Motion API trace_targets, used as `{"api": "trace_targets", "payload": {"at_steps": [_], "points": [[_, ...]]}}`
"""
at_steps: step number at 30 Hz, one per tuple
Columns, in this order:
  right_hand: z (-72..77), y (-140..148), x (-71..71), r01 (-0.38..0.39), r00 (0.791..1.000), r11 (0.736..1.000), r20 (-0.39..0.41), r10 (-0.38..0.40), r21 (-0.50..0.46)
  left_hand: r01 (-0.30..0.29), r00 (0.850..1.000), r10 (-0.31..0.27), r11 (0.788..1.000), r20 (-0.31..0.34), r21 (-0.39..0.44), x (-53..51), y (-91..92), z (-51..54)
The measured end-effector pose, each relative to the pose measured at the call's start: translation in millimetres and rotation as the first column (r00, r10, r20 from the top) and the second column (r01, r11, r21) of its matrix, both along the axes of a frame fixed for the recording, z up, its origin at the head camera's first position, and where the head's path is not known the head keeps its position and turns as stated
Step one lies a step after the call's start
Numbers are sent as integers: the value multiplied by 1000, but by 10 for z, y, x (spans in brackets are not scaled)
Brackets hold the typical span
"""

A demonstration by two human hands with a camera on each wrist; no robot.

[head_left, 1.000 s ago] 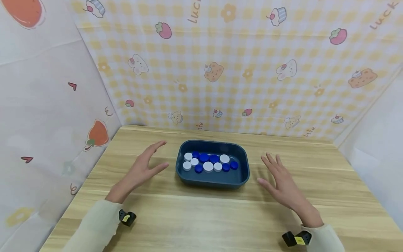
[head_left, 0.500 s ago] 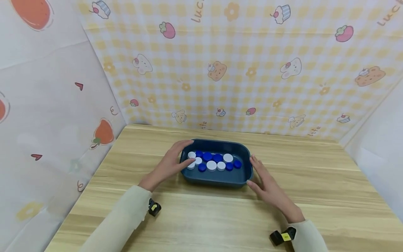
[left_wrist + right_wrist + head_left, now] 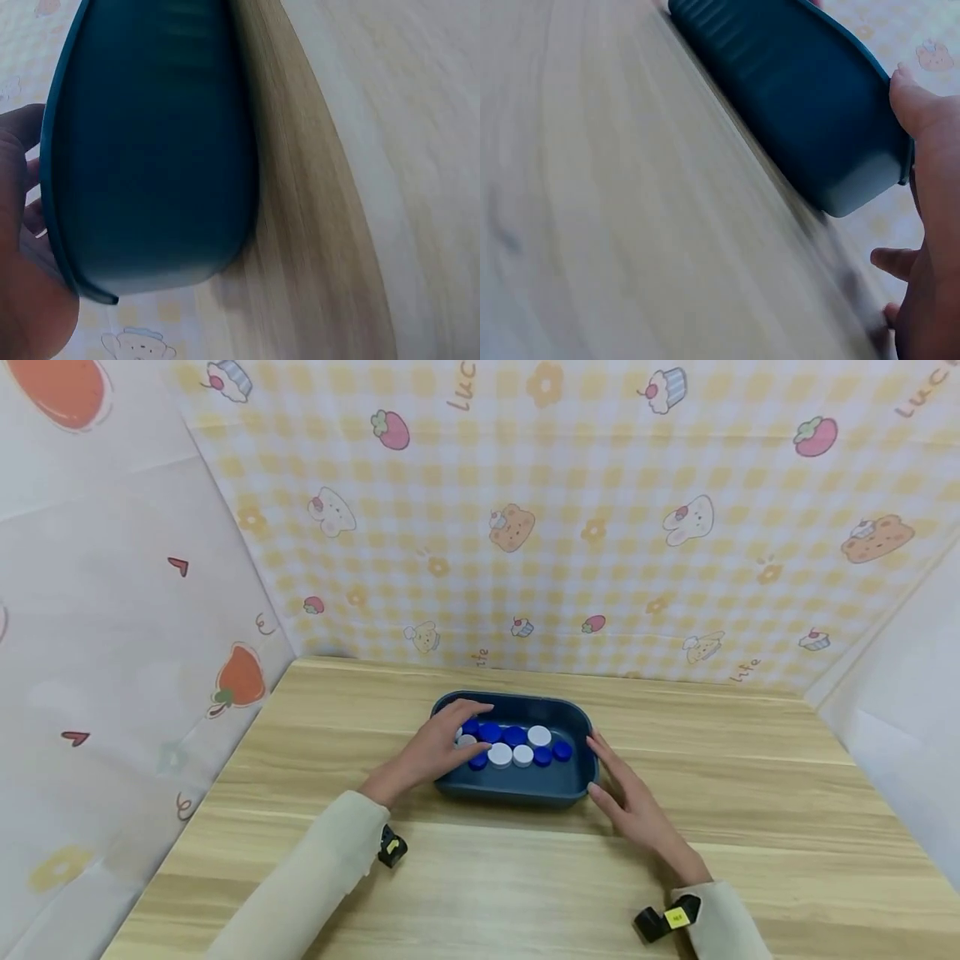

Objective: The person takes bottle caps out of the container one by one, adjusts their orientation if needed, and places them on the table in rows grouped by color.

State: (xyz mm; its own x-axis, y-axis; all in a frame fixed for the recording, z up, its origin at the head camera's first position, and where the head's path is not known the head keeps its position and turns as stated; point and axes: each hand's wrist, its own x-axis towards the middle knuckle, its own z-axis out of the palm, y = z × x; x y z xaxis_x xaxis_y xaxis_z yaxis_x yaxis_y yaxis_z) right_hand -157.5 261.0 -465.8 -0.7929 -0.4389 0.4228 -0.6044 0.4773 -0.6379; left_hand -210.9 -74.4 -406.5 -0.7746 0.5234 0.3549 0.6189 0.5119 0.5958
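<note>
A dark blue-green tray [image 3: 517,795] stands on the table with several white caps [image 3: 538,737] and blue caps [image 3: 562,751] in it. My left hand [image 3: 435,748] reaches over the tray's left end, thumb and fingers apart above the caps there, partly covering them. Whether it touches a cap cannot be told. At the right end, my right hand [image 3: 637,806] has its thumb and extended fingertips at the rim. The left wrist view shows the tray's outer wall [image 3: 157,165] beside the left hand [image 3: 30,292]; in the right wrist view the right thumb is at the tray's rim.
The light wood table [image 3: 480,877] extends around the tray. Behind it hangs a yellow checked cloth [image 3: 555,577] with printed figures, and a white patterned sheet [image 3: 135,635] borders the left side. Each wrist wears a small black device [image 3: 392,847].
Both hands have come inward from beside the tray. The left has moved right over its left end, and the right has moved left to its right rim.
</note>
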Motion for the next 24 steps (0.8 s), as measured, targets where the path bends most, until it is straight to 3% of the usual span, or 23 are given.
{"api": "trace_targets", "payload": {"at_steps": [8, 17, 24], "points": [[-42, -15, 9, 35, 999, 999, 20, -35, -12, 15, 997, -5, 991, 76, -133, -34, 131, 8], [305, -134, 156, 28, 997, 999, 66, -27, -15, 67, 980, -27, 978, 200, -197, -67, 306, 29], [318, -149, 181, 33, 998, 999, 59, -32, -9, 56, 976, 0, 966, 216, -251, -128, 371, -30]]}}
